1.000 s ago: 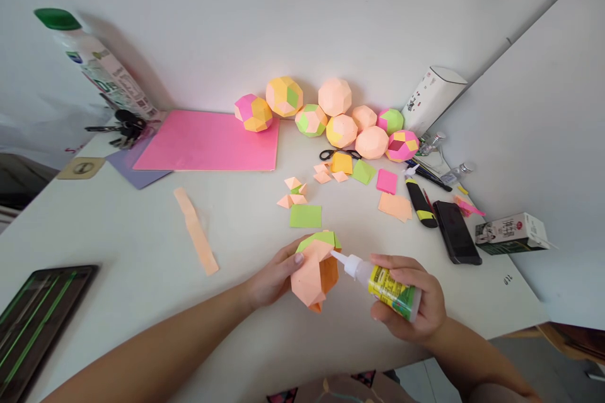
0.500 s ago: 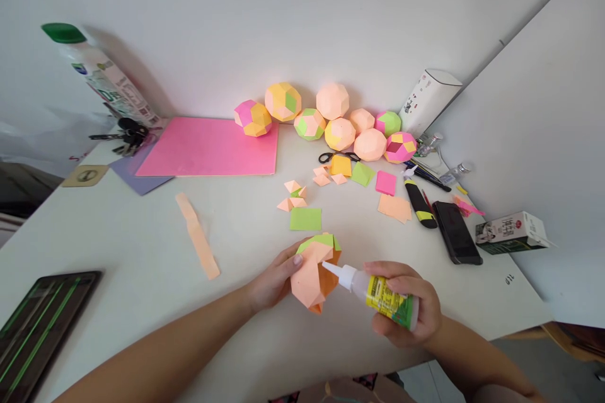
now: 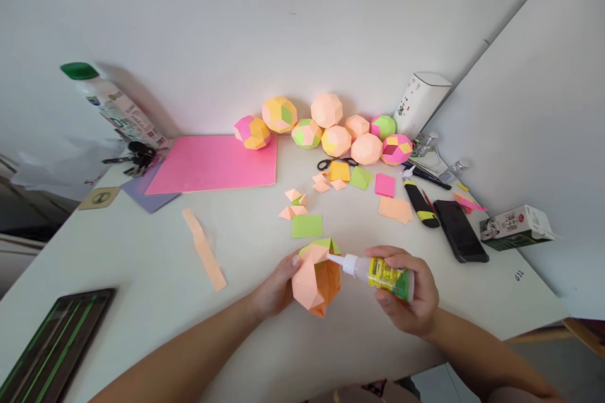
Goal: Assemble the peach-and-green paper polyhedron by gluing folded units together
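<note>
My left hand (image 3: 278,286) grips a partly open paper ball (image 3: 309,283), peach with green on top, its hollow side facing right. The thumb lies on the outer wall; the other fingers are mostly hidden behind it. In my right hand (image 3: 416,293) is a glue bottle (image 3: 385,276) with a yellow and green label, held nearly level. Its white nozzle points left and meets the ball's upper rim; whether it touches, I cannot tell. Just beyond the ball lies a green paper rectangle (image 3: 307,226), with small folded peach pieces (image 3: 293,209) behind it.
Finished paper balls (image 3: 326,111) line the wall. A pink board (image 3: 212,164) and a peach strip (image 3: 204,250) lie left, a dark tablet-like slab (image 3: 57,343) nearer. Rightward are scissors (image 3: 324,165), a utility knife (image 3: 420,204), a phone (image 3: 459,230) and a carton (image 3: 515,227).
The glue bottle has tilted closer to level, and its nozzle has moved up along the ball's opening to the green rim. The camera view has shifted slightly.
</note>
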The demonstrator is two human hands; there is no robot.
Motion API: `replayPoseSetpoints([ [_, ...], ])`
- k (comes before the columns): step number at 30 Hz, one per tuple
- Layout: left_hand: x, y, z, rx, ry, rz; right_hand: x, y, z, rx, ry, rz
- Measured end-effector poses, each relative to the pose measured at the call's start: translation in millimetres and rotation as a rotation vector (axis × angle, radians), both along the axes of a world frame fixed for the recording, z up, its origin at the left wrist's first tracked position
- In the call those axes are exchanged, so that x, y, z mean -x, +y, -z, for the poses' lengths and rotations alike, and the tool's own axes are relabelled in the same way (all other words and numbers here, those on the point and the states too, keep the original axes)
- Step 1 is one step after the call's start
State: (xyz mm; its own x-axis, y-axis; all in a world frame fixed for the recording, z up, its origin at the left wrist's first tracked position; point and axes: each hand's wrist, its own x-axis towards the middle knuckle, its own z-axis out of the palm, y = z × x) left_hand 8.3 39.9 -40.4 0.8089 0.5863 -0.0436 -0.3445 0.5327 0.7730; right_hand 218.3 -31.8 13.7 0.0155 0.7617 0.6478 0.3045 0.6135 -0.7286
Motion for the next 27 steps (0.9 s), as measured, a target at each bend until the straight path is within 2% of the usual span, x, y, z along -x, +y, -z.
replayPoseSetpoints([
  [5,-1.2,-0.9,-1.0,0.0,0.002,-0.001,1.5,0.4,0.6,0.023,0.006,-0.048],
  [17,-0.3,-2.2,0.3,-0.009,0.007,-0.005,-1.4,-1.5,-2.9,-0.064,0.013,-0.03],
  [27,1.4,-3.6,3.8,-0.003,0.018,-0.024,2.3,0.5,4.1,-0.006,0.011,-0.091],
])
